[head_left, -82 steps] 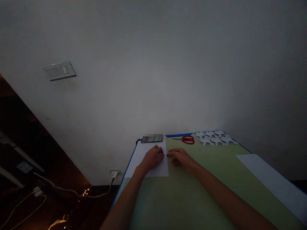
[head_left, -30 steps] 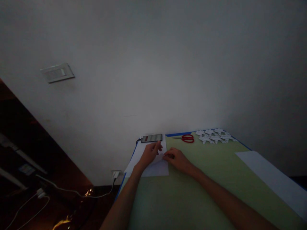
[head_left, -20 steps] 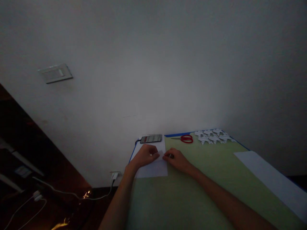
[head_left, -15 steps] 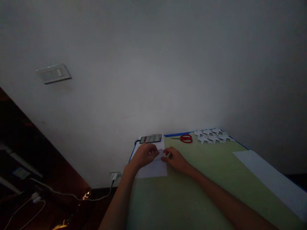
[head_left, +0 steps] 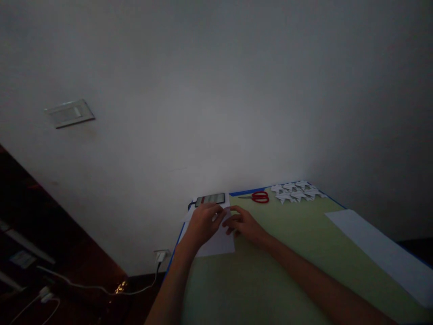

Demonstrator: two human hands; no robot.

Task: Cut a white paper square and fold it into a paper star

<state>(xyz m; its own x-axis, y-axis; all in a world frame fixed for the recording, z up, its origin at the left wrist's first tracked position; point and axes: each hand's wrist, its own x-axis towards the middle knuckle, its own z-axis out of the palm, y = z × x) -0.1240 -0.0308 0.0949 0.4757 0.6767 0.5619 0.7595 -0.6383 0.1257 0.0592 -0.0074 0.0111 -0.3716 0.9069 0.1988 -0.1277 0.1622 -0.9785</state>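
A small piece of white paper (head_left: pixel 222 216) is between my two hands, mostly hidden by my fingers. My left hand (head_left: pixel 205 222) pinches it from the left with thumb and bent fingers. From the right, my right hand (head_left: pixel 244 225) meets the same paper, its index finger stretched to the left hand's fingertips and the other fingers curled below. Both hands are over a white sheet of paper (head_left: pixel 216 246) lying on the pale green table (head_left: pixel 270 280). A phone (head_left: pixel 211 199) with a lit screen lies just beyond my left hand.
Red-handled scissors (head_left: pixel 260 197) lie near the back edge. Several folded white paper pieces (head_left: pixel 297 194) sit in rows at the back right. A larger white sheet (head_left: pixel 379 253) lies along the right edge. The wall (head_left: pixel 216 113) rises behind; a plugged cable (head_left: pixel 160 258) hangs at left.
My fingers have shifted on the small paper, which shows less now. The right index finger has stretched out towards the left fingertips. The view has tilted slightly.
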